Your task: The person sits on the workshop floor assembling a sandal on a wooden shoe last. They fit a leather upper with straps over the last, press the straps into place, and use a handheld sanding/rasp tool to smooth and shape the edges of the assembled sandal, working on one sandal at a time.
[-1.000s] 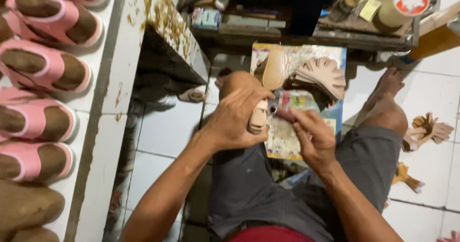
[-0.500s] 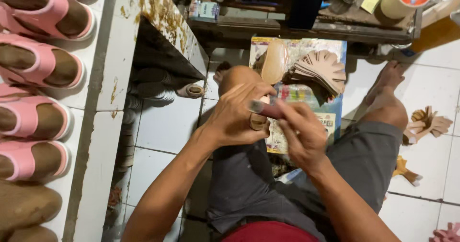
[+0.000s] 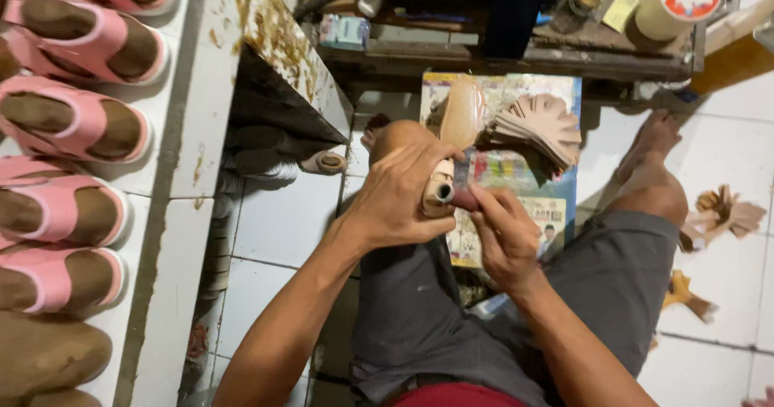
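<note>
We sit with both forearms angled inward over our lap, hands meeting just above the left knee (image 3: 403, 137). Our left hand (image 3: 399, 201) curls its fingers closed in a firm grip, wrist bent; our right hand (image 3: 504, 237) pinches shut beside it, fingertips touching the left's.

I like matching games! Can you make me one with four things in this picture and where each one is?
Things:
1. pink sandals
2. fan of tan cut-outs
3. rolled tan piece
4. tape roll

Places:
A. in the left hand
B. on the colourful board on the floor
C. on the cluttered shelf, top right
D. lined up on the white bench, far left

Pairs: 1-D, 2-B, 3-A, 4-C
</note>
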Demonstrator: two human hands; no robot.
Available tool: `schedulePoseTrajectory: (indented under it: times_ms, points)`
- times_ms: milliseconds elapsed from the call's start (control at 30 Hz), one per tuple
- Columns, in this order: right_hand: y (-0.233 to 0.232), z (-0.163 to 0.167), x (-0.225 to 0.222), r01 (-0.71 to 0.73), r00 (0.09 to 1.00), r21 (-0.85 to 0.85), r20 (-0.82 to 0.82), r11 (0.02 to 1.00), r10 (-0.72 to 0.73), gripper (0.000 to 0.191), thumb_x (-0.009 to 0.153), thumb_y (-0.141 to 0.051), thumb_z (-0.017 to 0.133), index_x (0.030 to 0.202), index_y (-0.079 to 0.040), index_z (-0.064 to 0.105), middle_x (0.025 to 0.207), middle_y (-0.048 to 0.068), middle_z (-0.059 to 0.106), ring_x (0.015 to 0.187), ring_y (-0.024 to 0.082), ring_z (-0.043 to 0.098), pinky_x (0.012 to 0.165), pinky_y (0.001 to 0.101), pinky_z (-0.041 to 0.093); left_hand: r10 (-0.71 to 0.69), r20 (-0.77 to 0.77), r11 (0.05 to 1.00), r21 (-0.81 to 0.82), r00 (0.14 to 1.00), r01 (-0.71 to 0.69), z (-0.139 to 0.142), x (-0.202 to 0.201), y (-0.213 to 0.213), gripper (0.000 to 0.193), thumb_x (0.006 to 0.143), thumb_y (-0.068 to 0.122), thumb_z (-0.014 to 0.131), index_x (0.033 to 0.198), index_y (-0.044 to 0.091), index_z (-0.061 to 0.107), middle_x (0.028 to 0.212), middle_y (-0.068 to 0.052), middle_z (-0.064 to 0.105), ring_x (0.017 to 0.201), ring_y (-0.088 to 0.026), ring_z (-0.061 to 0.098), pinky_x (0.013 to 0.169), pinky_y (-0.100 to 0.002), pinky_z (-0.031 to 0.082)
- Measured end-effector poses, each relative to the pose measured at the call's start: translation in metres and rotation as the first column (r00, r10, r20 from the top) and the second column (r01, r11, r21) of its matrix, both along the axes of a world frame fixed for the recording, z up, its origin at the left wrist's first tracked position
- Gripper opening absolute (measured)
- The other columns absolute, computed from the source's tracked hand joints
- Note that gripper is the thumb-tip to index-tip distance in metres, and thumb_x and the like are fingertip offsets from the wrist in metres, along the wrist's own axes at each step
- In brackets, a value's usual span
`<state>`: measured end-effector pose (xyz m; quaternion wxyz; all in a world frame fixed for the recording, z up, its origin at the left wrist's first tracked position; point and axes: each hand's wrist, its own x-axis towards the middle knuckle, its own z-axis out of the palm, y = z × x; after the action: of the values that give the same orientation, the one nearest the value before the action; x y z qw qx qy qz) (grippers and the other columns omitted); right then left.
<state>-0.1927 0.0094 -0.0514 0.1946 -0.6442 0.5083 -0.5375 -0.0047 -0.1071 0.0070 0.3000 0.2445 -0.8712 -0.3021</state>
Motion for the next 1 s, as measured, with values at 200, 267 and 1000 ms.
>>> schedulePoseTrajectory:
  times_ms: [200,267,1000]
  points:
    - [0.004,-0.001,-0.009,0.037,0.999,-0.047,0.012,0.998,-0.037,0.041,0.098,0.009,0.063,0.138,-0.002,0.062,0.109,0.017,0.069,0.095,0.024,0.069,0.082,0.034,0.056,0.045,-0.012,0.998,0.047,0.999,-0.044,0.001,0.0,0.002,0.061,0.076,0.025,0.081,0.129,0.01,0.055,0.117,-0.011,0.067,0.108,-0.032,0.07,0.096,-0.042,0.056]
    - [-0.001,-0.004,-0.009,-0.028,1.0,-0.111,-0.015,0.993,0.026,0.043,0.098,0.008,0.062,0.139,-0.003,0.06,0.112,0.017,0.068,0.099,0.024,0.069,0.083,0.0346,0.058,-0.007,-0.03,1.0,0.018,1.0,0.007,0.001,0.0,0.003,0.065,0.073,0.026,0.083,0.129,0.009,0.054,0.118,-0.013,0.067,0.109,-0.034,0.068,0.096,-0.043,0.055]
    - [-0.018,0.005,-0.004,-0.087,0.996,-0.02,0.011,0.996,0.087,0.038,0.1,0.007,0.062,0.136,-0.001,0.062,0.113,0.017,0.066,0.098,0.024,0.067,0.085,0.031,0.055,-0.04,-0.034,0.998,0.048,0.999,0.042,-0.001,0.009,-0.006,0.07,0.071,0.024,0.087,0.131,0.011,0.054,0.121,-0.011,0.068,0.111,-0.032,0.069,0.097,-0.041,0.056]
